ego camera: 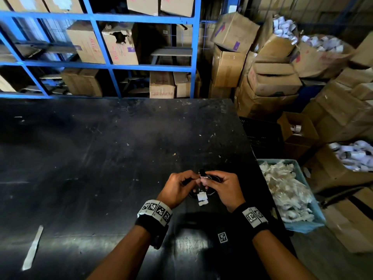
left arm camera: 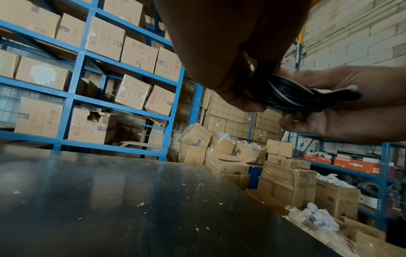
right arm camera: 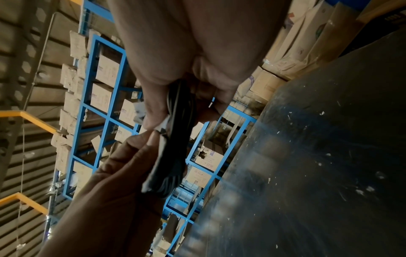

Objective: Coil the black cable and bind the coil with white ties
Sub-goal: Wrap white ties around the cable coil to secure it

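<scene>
A small coil of black cable [ego camera: 210, 177] [left arm camera: 292, 93] [right arm camera: 179, 132] is held just above the black table [ego camera: 101, 158], between both hands. My right hand [ego camera: 220, 184] [left arm camera: 342, 107] grips the coil with curled fingers. My left hand [ego camera: 181, 186] [right arm camera: 131, 156] pinches a white tie [ego camera: 202, 177] [right arm camera: 161, 132] at the coil's top, its fingertips meeting my right thumb. Another white tie or tag [ego camera: 202, 198] hangs from the coil's near side. The rest of the coil is hidden by my fingers.
A light blue bin [ego camera: 306, 225] full of white ties and clear bags stands off the table's right edge. Cardboard boxes [ego camera: 272, 81] pile up at the right and back. Blue shelving [ego camera: 193, 57] runs behind the table. A strip of tape [ego camera: 33, 247] lies near left.
</scene>
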The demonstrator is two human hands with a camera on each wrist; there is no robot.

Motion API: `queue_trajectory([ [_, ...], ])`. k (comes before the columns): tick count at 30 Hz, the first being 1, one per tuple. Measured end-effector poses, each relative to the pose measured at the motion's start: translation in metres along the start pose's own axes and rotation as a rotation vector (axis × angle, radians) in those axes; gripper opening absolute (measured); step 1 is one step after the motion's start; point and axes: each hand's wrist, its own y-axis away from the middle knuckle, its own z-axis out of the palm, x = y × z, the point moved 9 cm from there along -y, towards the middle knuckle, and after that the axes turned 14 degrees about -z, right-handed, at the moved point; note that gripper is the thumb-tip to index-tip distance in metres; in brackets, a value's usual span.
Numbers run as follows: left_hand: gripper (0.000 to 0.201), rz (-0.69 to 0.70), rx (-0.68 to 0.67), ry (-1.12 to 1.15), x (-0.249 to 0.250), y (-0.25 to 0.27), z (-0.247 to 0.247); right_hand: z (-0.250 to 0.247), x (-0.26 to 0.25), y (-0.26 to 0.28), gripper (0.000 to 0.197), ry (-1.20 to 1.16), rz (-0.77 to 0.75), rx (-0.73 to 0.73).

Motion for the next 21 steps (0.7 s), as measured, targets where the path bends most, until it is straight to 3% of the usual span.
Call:
queue_trajectory([
  [7, 0.009, 0.005, -0.026, -0.035, 0.002, -0.004, -0.001, 0.002, 0.003, 0.0, 0.019, -0.049, 0.019, 0.032],
  [12, 0.008, 0.011, -0.012, -0.077, 0.004, -0.007, -0.009, 0.01, -0.006, -0.008, 0.002, -0.01, -0.019, -0.052],
  [21, 0.008, -0.133, 0.005, -0.022, -0.016, -0.014, -0.016, 0.014, -0.003, -0.028, 0.017, 0.148, -0.039, -0.11],
])
